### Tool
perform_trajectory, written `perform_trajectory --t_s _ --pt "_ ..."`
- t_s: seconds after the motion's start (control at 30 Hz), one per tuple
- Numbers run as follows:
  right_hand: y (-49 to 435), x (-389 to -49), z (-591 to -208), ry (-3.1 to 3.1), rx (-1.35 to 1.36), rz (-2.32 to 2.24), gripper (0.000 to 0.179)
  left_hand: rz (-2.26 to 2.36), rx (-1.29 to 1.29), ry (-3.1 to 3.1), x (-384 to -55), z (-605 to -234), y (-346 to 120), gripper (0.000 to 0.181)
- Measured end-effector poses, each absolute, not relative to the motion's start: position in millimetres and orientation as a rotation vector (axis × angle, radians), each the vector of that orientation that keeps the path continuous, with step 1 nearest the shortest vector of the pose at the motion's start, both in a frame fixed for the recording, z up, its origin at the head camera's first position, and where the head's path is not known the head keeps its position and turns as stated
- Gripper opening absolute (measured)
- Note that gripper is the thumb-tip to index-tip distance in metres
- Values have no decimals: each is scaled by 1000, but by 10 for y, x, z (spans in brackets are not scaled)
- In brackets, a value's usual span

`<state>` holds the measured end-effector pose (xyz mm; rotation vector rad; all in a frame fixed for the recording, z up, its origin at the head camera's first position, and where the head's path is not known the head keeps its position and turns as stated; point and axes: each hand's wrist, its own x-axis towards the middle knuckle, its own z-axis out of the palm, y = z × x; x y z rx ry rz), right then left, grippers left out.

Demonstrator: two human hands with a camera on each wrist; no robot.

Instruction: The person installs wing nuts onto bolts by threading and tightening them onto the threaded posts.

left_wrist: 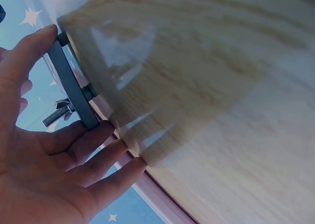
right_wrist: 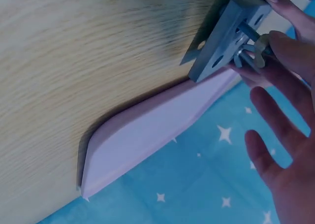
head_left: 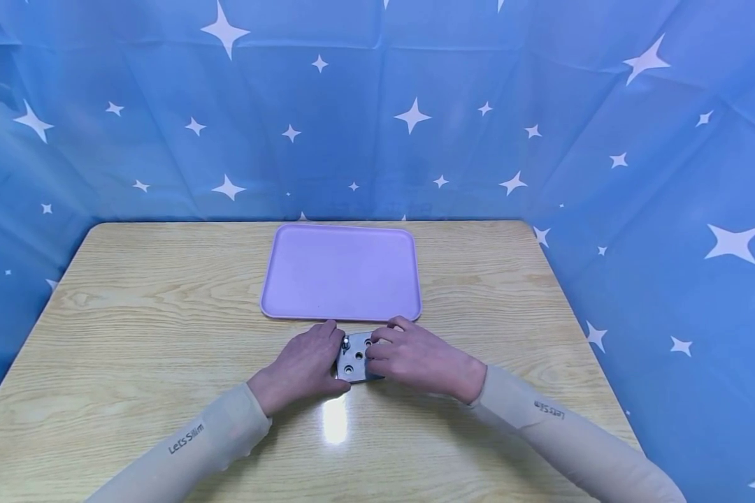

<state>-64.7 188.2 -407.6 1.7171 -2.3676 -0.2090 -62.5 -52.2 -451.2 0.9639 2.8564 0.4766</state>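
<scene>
A small grey metal plate (head_left: 361, 370) with several round holes lies on the table in front of the tray. My left hand (head_left: 305, 363) holds it at its left side, thumb on the near edge and fingers at the far edge. In the left wrist view the plate (left_wrist: 74, 86) appears edge-on, slightly above the table on dark stubs (left_wrist: 88, 91). A threaded bolt (left_wrist: 55, 116) with a wing nut sticks up from it. On the plate's right side, my right hand (head_left: 418, 356) pinches a wing nut (right_wrist: 261, 49) on a bolt (right_wrist: 248, 31).
Just beyond the plate, a purple tray (head_left: 342, 272) with a raised rim sits at the back of the wood-grain table (head_left: 163, 300). A blue curtain (head_left: 352, 91) with white stars hangs behind the table and along its sides.
</scene>
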Motion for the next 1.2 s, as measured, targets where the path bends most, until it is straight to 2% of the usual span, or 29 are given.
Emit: perform_trajectory --t_s 0.17,0.5,0.73,0.87,1.03,1.2 --pt "1820 -629 -4131 -2382 1639 -174 8 471 957 2854 -623 -4504 -520 58" --pt "1680 -523 -4245 -2602 1349 17 18 473 975 2861 -622 -4503 -513 58" --pt "1720 -518 -4182 -2733 1281 104 22 477 981 2851 -620 -4503 -518 60" --pt "1822 -593 -4082 -2706 1376 98 35 467 990 2857 -628 -4513 -519 61" --pt "1917 -658 -4026 -2485 1734 -33 36 475 971 2844 -625 -4508 -521 60" --pt "1930 -654 -4056 -2346 1819 -187 30 478 965 2840 -622 -4507 -514 59"
